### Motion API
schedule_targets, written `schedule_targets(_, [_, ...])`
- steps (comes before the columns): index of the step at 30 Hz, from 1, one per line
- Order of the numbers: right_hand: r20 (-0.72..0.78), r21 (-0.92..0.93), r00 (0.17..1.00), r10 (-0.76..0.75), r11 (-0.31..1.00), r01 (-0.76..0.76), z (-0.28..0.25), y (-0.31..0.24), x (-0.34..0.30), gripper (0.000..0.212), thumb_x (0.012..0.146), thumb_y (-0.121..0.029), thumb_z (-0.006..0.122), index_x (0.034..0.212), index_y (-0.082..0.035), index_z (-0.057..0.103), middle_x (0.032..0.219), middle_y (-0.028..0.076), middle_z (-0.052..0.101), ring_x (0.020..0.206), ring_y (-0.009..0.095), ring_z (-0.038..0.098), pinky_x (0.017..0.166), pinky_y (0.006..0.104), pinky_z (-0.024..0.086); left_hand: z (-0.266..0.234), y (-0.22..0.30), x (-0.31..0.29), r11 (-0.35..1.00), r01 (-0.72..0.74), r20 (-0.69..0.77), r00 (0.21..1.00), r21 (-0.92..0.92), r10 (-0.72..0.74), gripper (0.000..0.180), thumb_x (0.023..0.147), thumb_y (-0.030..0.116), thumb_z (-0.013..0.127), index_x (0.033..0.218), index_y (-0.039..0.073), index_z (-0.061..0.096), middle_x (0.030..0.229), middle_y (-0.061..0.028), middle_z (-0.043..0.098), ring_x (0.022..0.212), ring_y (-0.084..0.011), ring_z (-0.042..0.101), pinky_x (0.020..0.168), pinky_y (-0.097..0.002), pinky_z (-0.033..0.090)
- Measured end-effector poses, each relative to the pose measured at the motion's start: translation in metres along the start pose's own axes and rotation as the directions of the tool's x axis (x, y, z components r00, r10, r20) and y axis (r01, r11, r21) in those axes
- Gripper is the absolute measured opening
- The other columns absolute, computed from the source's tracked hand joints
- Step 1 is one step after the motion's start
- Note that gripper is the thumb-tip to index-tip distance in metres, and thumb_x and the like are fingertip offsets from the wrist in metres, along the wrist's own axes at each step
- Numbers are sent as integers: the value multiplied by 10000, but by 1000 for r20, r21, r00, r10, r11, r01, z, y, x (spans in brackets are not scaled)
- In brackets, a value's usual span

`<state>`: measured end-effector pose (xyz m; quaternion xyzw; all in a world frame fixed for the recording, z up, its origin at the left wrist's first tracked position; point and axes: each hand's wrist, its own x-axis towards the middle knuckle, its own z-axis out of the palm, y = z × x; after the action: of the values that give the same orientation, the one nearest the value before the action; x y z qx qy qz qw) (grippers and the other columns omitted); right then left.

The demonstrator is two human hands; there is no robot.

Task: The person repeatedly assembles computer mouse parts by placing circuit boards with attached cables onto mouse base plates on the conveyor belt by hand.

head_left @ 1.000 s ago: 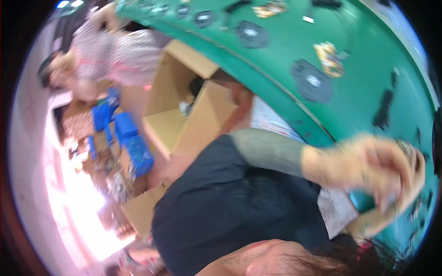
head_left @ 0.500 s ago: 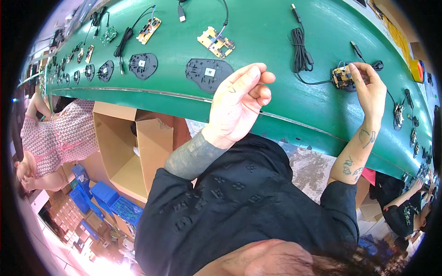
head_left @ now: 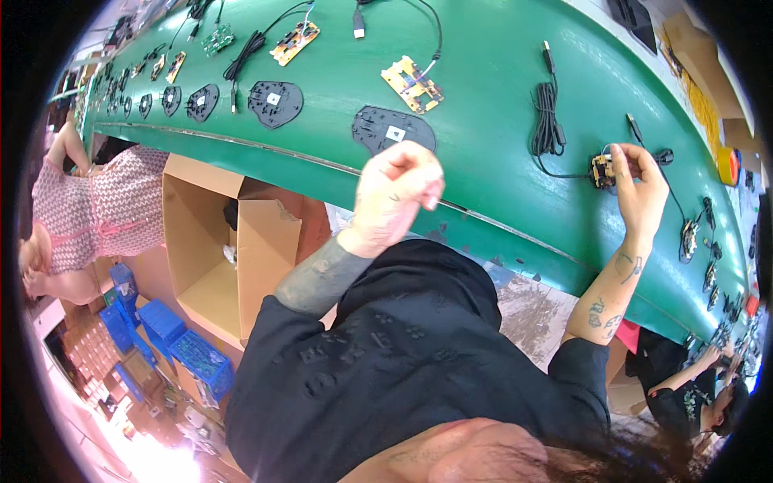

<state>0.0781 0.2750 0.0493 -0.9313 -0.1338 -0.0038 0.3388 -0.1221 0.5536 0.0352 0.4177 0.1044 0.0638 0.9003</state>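
My left hand (head_left: pixel 400 189) hovers over the near edge of the green work surface (head_left: pixel 483 88), fingers curled in; whether it holds anything small is hidden. Beyond it lies a black plastic mouse base (head_left: pixel 374 127) with a white square on it, and above that a yellow circuit board (head_left: pixel 412 84) with a cable. On the right, my right hand (head_left: pixel 640 185) pinches the edge of a small circuit board (head_left: pixel 601 171), with thumb and fingertips closed on it. A coiled black cable (head_left: pixel 547 121) runs from this board.
More mouse bases (head_left: pixel 274 103) and circuit boards (head_left: pixel 295 43) form a line to the left. Several wired boards (head_left: pixel 688 240) lie to the right. An open cardboard box (head_left: pixel 205 266) stands below the near edge. Blue crates (head_left: pixel 201 362) and other people are farther off.
My left hand has drawn back toward me and turned, its fingers curling tighter. My right hand stays at the circuit board. Parts on the left and middle appear farther right; the view has tilted slightly.
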Motion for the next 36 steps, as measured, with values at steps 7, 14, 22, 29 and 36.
schedule_targets(7, [113, -2, 911, -397, 917, 399, 53, -53, -21, 156, 869, -198, 758, 933, -60, 724, 846, 84, 700, 804, 238, 678, 815, 355, 523, -75, 39, -5, 593, -225, -84, 891, 773, 447, 156, 951, 151, 666, 1067, 52, 638, 948, -61, 663, 830, -156, 620, 763, -276, 504])
schedule_targets(14, [205, 32, 703, -681, 723, 690, 150, -130, 3, 536, 843, -374, 751, 1282, -103, 605, 1265, 129, 623, 1226, 314, 547, 993, 411, 484, -103, 51, 10, -298, -299, 375, 895, 906, 240, 562, 809, 313, 787, 1303, 114, 607, 1340, -101, 591, 1261, -283, 529, 1053, -402, 403])
schedule_targets(22, [421, 165, 782, -460, 887, 432, 145, -160, 37, 399, 878, -341, 673, 1176, -77, 696, 1026, 151, 718, 938, 264, 693, 876, 356, 537, -79, 18, 15, -281, -341, 427, 834, 897, 350, 470, 798, 316, 768, 1190, 100, 626, 1205, -68, 595, 1185, -267, 544, 1007, -415, 409])
schedule_targets(29, [526, 481, 849, -41, 838, -257, 81, -132, 35, 422, 1000, -385, 558, 1131, -11, 702, 993, 70, 699, 912, 150, 653, 750, 278, 516, -68, 13, 26, -239, -450, 505, 814, 860, 286, 475, 785, 301, 772, 1187, 95, 623, 1185, -69, 594, 1157, -268, 550, 994, -416, 414])
schedule_targets(36, [663, 497, 732, -157, 823, -273, 51, -116, 10, 269, 777, -84, 835, 985, -39, 671, 854, -16, 669, 701, 75, 572, 660, 246, 473, -34, 29, 49, -114, -537, 530, 737, 836, 419, 491, 811, 171, 735, 1276, 98, 597, 1274, -78, 589, 1195, -274, 555, 1043, -413, 398])
